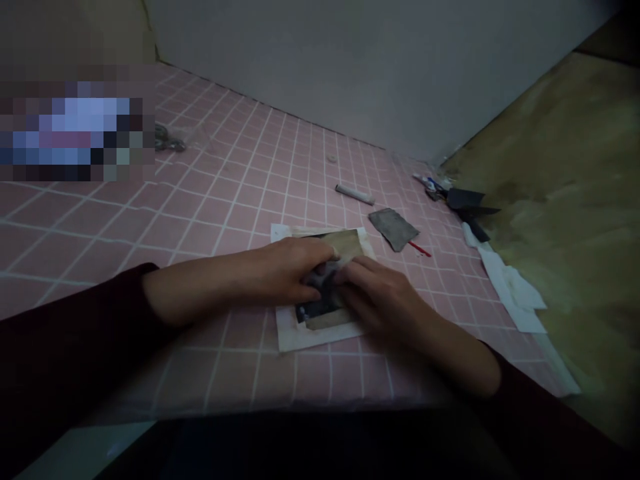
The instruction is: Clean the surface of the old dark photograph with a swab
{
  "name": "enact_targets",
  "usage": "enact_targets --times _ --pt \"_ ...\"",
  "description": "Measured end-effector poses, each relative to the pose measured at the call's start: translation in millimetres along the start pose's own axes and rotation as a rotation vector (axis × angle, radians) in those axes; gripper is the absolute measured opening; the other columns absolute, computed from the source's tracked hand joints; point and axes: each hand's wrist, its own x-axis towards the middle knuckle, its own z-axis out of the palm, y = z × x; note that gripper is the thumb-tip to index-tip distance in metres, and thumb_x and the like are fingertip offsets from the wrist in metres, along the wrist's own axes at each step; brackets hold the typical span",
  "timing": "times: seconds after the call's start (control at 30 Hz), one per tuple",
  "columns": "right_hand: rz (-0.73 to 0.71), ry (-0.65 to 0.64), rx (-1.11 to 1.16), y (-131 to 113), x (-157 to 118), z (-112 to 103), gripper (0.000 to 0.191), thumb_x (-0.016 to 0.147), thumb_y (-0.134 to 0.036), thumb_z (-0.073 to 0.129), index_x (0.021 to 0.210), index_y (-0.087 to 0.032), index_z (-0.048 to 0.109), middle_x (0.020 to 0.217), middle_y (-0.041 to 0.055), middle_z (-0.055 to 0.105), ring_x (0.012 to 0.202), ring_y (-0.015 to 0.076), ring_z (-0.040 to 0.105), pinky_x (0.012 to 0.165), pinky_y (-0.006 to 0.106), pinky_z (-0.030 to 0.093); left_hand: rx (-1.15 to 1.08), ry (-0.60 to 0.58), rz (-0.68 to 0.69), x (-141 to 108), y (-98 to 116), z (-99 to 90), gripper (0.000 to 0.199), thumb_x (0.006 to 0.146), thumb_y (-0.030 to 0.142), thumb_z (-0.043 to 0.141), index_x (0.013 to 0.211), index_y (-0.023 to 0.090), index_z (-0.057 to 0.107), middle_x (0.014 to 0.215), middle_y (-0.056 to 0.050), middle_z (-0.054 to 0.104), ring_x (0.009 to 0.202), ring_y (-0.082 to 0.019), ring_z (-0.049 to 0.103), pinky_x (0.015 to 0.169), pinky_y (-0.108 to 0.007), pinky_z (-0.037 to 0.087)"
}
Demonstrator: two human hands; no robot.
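A white sheet (290,339) lies on the table in front of me, with a dark panel (320,303) and tan paper strips (333,321) on it. My left hand (287,270) rests across its left side, thumb and forefinger apart, pressing on the panel. From the right, my right hand (377,287) comes down with its fingers pinched together near the left fingertips. Whatever those fingers hold is hidden. A pale, thin scrap (345,260) shows between both hands, too blurred to name.
Beyond the sheet are a grey piece of sandpaper or cloth (393,228), a red stick (419,249) and a pale tube (355,194). Black scraps (467,203) and white papers (510,290) lie along the right wall. A pink checked cloth (230,200) covers the table.
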Motion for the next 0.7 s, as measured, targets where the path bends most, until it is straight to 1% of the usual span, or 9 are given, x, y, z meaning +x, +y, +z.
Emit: enact_targets --times 0.07,0.13,0.17,0.23,0.33,0.43,0.57,0.63,0.7 --pt "0.061 0.023 -0.045 7 -5 -6 0.009 0.09 -0.012 0.05 0.086 -0.017 0.055 0.082 0.0042 0.056 0.073 0.0155 0.054 0.065 0.028 0.042 -0.009 -0.013 -0.01 0 1 -0.8 0.023 0.074 0.016 0.065 0.095 0.016 0.055 0.083 0.001 0.057 0.068 -0.012 0.052 0.062 -0.023 0.036" --pt "0.107 0.013 0.02 10 -9 -12 0.008 0.088 -0.013 0.054 0.084 -0.017 0.057 0.08 0.0031 0.058 0.071 0.0149 0.054 0.064 0.027 0.042 -0.008 -0.017 -0.021 -1 3 -1.9 0.026 0.073 0.015 0.065 0.098 0.016 0.056 0.084 0.001 0.057 0.069 -0.011 0.052 0.063 -0.023 0.036" --pt "0.141 0.004 0.118 11 -10 -15 0.006 0.088 -0.014 0.056 0.084 -0.018 0.058 0.08 0.0024 0.059 0.07 0.0145 0.055 0.063 0.027 0.042 -0.007 -0.016 -0.025 -1 3 -2.5 0.027 0.074 0.015 0.065 0.099 0.016 0.056 0.084 0.001 0.057 0.069 -0.011 0.052 0.063 -0.023 0.035" --pt "0.24 0.012 0.416 9 -11 -18 0.001 0.088 -0.019 0.059 0.088 -0.019 0.059 0.079 0.0005 0.06 0.069 0.0135 0.056 0.061 0.026 0.044 -0.015 -0.017 -0.02 -1 4 -3.4 0.025 0.074 0.015 0.064 0.098 0.016 0.056 0.084 0.001 0.056 0.069 -0.011 0.051 0.063 -0.023 0.035" --pt "0.387 0.085 0.863 6 -10 -20 0.01 0.084 -0.024 0.066 0.09 -0.02 0.06 0.076 -0.0015 0.06 0.066 0.0119 0.057 0.059 0.024 0.046 -0.028 -0.033 -0.012 -1 5 -4.1 0.022 0.074 0.014 0.065 0.095 0.015 0.056 0.085 0.001 0.056 0.069 -0.011 0.051 0.063 -0.023 0.035" --pt "0.477 0.072 1.113 7 -10 -17 0.012 0.079 -0.025 0.071 0.084 -0.019 0.061 0.071 -0.0022 0.059 0.06 0.0096 0.055 0.055 0.022 0.044 -0.009 -0.041 -0.026 -1 4 -3.8 0.023 0.074 0.014 0.065 0.096 0.014 0.056 0.084 0.0 0.056 0.068 -0.011 0.051 0.062 -0.023 0.035" --pt "0.566 0.037 1.272 11 -8 -7 0.016 0.076 -0.027 0.074 0.082 -0.018 0.062 0.068 -0.003 0.058 0.055 0.0072 0.053 0.052 0.02 0.042 0.0 -0.027 -0.013 0 4 -2.9 0.022 0.074 0.014 0.066 0.094 0.015 0.055 0.087 0.0 0.056 0.071 -0.011 0.051 0.062 -0.022 0.035" --pt "0.579 0.03 1.292 12 -8 -4 0.017 0.077 -0.028 0.074 0.082 -0.018 0.062 0.067 -0.0032 0.058 0.055 0.0068 0.053 0.053 0.019 0.041 -0.004 -0.024 -0.009 0 4 -2.9 0.021 0.074 0.013 0.066 0.092 0.015 0.055 0.087 0.0 0.056 0.071 -0.011 0.051 0.062 -0.022 0.035" --pt "0.572 0.023 1.246 12 -8 -4 0.016 0.079 -0.028 0.073 0.084 -0.018 0.06 0.067 -0.0033 0.058 0.056 0.0074 0.053 0.053 0.019 0.041 -0.009 -0.028 -0.019 0 4 -3.3 0.022 0.074 0.013 0.065 0.092 0.016 0.054 0.084 0.001 0.055 0.07 -0.011 0.05 0.062 -0.022 0.035"
